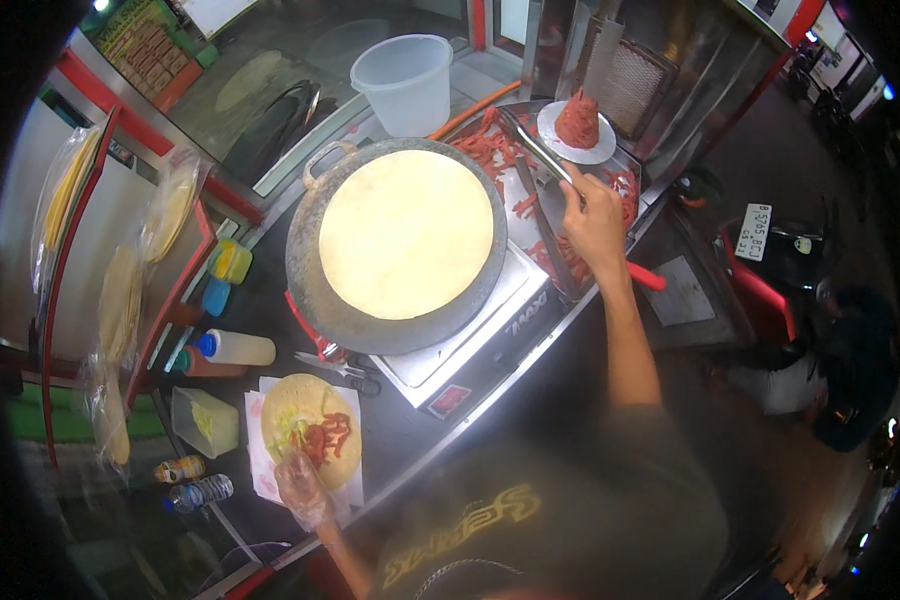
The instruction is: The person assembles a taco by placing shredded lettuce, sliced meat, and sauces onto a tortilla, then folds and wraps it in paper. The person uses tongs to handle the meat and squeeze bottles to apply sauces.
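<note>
My right hand (595,220) grips metal tongs (542,152); their tips reach over a metal tray (518,190) of shredded reddish meat. Just beyond the tips, a cone of meat (577,122) stands on a round metal plate. At the lower left, my left hand (305,490) wears a clear plastic glove. Its fingers are drawn together at the near edge of a filling of lettuce (288,430) and meat strips (328,440). What they pinch, if anything, is hidden. This filling lies on a round flatbread (315,395) over white paper (260,470).
A large flatbread (405,235) covers a dark round griddle (303,270) on a stove (470,365). Behind stands a translucent bucket (405,90). Scissors (335,366), squeeze bottles (240,348) and a lettuce tub (210,420) sit left. Bagged flatbreads (120,300) hang beside them.
</note>
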Tool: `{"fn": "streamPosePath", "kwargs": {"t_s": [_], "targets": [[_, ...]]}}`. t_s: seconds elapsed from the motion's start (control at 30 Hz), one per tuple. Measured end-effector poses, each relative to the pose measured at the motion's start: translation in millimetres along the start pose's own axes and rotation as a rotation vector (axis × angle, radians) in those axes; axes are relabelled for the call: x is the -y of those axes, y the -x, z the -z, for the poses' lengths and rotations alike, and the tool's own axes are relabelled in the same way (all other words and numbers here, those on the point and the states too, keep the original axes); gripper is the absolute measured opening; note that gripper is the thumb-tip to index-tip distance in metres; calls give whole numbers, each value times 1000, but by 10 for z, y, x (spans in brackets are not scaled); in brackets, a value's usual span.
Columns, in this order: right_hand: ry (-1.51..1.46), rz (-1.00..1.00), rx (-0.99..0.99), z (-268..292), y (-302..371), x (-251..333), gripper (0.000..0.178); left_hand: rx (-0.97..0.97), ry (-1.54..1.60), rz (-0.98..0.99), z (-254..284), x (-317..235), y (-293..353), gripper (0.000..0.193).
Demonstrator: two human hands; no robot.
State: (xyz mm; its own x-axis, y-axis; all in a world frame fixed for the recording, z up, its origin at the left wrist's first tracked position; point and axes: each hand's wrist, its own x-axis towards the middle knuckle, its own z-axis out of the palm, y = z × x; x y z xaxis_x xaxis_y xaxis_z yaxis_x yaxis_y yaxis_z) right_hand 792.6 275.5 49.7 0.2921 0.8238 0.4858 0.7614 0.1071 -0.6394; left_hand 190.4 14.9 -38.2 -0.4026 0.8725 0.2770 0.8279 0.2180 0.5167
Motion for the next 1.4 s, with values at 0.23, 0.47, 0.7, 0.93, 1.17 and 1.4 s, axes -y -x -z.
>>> {"fn": "streamPosePath", "kwargs": {"t_s": [0.23,0.47,0.7,0.93,1.17,1.4], "targets": [[115,7,119,-502,-171,-203,36,-71,120,5,-136,198,42,28],[-12,126,-73,-310,-196,-3,35,-73,103,58,-80,350,202,30],[14,166,-144,111,-61,522,35,-2,11,34,97,456,268,35],[-169,20,101,665,261,1444,38,170,-51,-140,4,422,72,50],[-174,453,622,270,1008,2357,39,13,134,-34,264,812,275,44],[-234,615,1145,-1298,2296,2934,43,-17,-1,-54,433,863,240,56]]}}
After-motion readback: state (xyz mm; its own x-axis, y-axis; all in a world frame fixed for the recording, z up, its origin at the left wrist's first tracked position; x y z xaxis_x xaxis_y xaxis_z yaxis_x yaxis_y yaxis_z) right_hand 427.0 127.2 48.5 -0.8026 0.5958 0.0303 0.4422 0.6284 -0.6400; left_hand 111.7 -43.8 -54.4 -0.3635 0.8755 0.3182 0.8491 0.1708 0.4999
